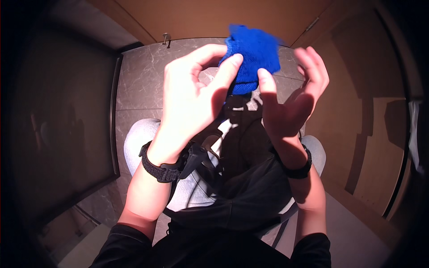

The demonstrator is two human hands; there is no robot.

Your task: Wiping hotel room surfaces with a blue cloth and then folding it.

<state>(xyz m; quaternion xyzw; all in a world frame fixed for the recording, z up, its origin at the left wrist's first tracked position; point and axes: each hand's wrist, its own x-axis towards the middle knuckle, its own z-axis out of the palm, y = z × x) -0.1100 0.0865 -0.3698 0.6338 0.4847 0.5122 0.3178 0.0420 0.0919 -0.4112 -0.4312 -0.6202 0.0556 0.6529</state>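
Observation:
A small folded piece of blue knitted or terry fabric (253,55) is held up in front of me, above my knees. My left hand (194,87) pinches its left edge, with the thumb on the near face and the fingers partly behind it. The thumb tip of my right hand (291,97) is at the cloth's lower right edge; whether it touches cannot be told. The other fingers of that hand are spread apart to the right of the cloth. Each wrist wears a black strap, and a black device sits by the left one.
Below lies a grey marble-look tiled floor (139,83) with a small metal door stop (165,38). A brown door panel (214,18) stands ahead. On the left is a dark glossy framed panel (67,127), on the right a wooden cabinet or wall panel (338,140). My jeans-clad knees flank the middle.

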